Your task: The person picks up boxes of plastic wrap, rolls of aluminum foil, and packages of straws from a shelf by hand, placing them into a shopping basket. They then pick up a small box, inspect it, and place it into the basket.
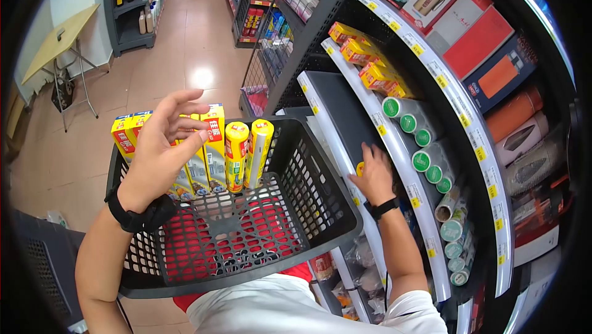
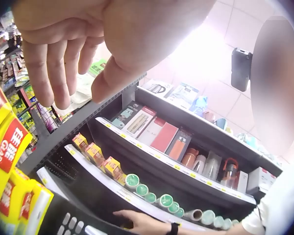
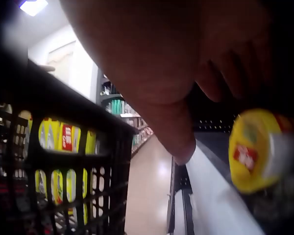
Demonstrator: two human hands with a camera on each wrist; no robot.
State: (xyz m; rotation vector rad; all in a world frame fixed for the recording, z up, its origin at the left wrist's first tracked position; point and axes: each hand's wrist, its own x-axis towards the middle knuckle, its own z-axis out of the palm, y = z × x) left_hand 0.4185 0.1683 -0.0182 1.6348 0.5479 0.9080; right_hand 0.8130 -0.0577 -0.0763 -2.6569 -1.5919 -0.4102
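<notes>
Yellow-ended roll [image 3: 251, 149] on the shelf [image 1: 347, 109], just below the right fingers [image 3: 233, 78]

Right grip [image 3: 196, 61] near a yellow package [image 3: 252, 139], white shelf edge [image 3: 213, 196], black basket [image 3: 78, 105] with yellow packs [image 3: 67, 137] inside

The basket [image 1: 226, 226] is matt plastic; glossy card cartons [image 1: 214, 143] stand along its far edge. Floor tiles [image 1: 185, 32] look smooth and shiny.
</notes>
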